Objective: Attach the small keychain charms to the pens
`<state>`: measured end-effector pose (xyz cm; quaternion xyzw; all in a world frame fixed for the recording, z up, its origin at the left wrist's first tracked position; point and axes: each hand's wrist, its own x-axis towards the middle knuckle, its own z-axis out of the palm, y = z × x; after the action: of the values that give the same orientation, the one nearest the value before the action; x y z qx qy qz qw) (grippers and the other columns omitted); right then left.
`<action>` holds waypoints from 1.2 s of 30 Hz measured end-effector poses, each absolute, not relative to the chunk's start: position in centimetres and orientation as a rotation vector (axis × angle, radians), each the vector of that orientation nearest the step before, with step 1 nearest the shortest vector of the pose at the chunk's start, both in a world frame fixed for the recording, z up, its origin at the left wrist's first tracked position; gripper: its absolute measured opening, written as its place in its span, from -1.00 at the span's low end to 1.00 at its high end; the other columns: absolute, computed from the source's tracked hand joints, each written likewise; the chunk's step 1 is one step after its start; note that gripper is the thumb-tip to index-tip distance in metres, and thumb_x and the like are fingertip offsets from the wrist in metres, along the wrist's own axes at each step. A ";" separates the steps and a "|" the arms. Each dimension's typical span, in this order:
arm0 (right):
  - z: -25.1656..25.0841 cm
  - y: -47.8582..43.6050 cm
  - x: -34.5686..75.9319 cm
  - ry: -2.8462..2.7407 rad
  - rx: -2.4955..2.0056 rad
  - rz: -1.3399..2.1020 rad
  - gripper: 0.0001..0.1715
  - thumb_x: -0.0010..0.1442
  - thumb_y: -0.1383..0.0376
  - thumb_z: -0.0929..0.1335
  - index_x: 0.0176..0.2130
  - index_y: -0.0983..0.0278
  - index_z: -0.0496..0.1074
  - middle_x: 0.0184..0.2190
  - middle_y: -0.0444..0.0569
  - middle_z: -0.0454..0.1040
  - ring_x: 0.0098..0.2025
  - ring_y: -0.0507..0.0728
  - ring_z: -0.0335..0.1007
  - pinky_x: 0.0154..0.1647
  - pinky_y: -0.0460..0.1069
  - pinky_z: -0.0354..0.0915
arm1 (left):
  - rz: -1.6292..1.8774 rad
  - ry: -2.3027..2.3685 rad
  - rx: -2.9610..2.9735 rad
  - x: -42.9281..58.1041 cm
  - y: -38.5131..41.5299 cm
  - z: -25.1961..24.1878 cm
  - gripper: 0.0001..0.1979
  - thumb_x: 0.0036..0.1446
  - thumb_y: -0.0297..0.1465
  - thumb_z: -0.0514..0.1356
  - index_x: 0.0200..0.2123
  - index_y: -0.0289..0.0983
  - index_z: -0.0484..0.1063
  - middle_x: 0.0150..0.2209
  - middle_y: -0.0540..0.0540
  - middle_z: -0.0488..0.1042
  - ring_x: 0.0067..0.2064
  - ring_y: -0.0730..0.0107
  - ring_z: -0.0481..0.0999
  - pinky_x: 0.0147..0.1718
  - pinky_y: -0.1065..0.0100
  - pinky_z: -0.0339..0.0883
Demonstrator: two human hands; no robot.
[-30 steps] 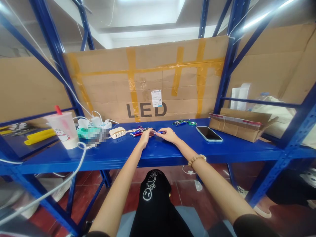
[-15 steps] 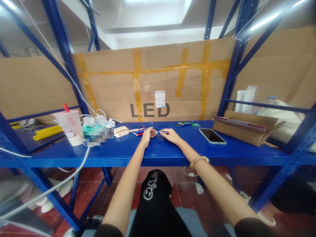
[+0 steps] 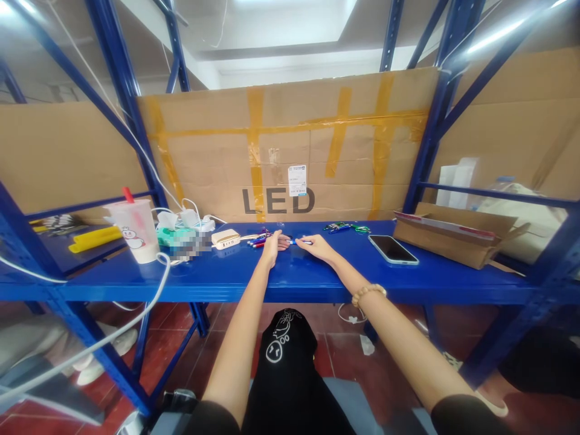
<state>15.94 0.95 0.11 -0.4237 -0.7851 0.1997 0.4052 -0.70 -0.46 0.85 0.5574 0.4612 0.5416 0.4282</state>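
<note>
While I watch through the head camera, my right hand [image 3: 319, 247] pinches a slim blue-and-silver pen [image 3: 299, 242] between narrowly closed fingers [image 3: 308, 240], holding it level just above a blue steel shelf [image 3: 290, 281]. My left hand [image 3: 272, 248] sits opposite, its fingertips [image 3: 283, 241] narrowed and just beside the pen's far end; I cannot tell whether they grip anything. A small heap of slim red, blue and silver pens [image 3: 258, 240] lies next to that hand, and green-and-blue pens with key rings [image 3: 339, 228] lie beyond my right hand. Further right are a black-screened smartphone [image 3: 393, 249] and an open cardboard box [image 3: 441, 238]. Leftward stand a cream power bank [image 3: 225, 239], a green tissue pack, partly blurred [image 3: 167, 235], and a plastic cup with a red straw [image 3: 131, 225]. A brown wooden-bead bracelet [image 3: 368, 295] circles my right wrist.
</note>
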 end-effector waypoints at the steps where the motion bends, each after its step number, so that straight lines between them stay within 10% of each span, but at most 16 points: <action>1: 0.1 1.0 16.0 -1.990 -1.080 0.509 -0.54 0.06 -0.01 0.28 -0.31 0.26 0.56 -0.32 -0.09 0.55 -0.25 0.18 0.42 -0.22 -0.01 0.31 | 1.353 1.147 1.388 -0.7 -0.5 0.9 -0.52 0.08 -0.13 -0.10 -0.47 -0.35 0.46 -0.41 -0.22 0.51 -0.33 0.29 0.49 -0.22 0.27 0.31; 18: 0.3 0.9 16.2 -1.918 -1.131 0.578 -0.47 0.10 -0.07 0.21 -0.28 0.21 0.56 -0.28 -0.12 0.54 -0.13 0.25 0.39 -0.06 0.11 0.26 | 1.366 1.145 1.379 -0.7 -0.4 0.8 -0.51 0.12 -0.16 -0.12 -0.50 -0.34 0.46 -0.42 -0.19 0.52 -0.36 0.35 0.48 -0.24 0.30 0.32; 27: -0.3 1.6 16.0 -2.097 -1.120 0.460 -0.57 0.02 0.35 0.32 -0.06 0.15 0.44 -0.17 -0.10 0.50 -0.15 0.13 0.40 -0.06 0.05 0.28 | 1.327 1.160 1.639 -0.6 -0.7 0.5 -0.66 -0.06 -0.23 0.23 -0.21 -0.29 0.43 -0.38 -0.11 0.49 -0.32 0.37 0.47 -0.26 0.31 0.34; 36: -0.3 1.7 16.1 -1.912 -1.147 0.314 -0.39 -0.11 0.58 0.20 -0.07 0.27 0.43 -0.16 -0.02 0.43 -0.13 0.05 0.37 -0.07 -0.02 0.30 | 1.438 1.347 1.686 -0.4 -0.1 0.0 -0.86 -0.12 -0.38 0.26 -0.43 -0.31 0.42 -0.44 -0.07 0.46 -0.39 0.38 0.42 -0.37 0.35 0.32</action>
<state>16.14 1.72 -0.34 -0.4597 -0.7666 0.1260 0.4304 -0.37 -0.13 0.03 0.6257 0.5002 0.5339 0.2707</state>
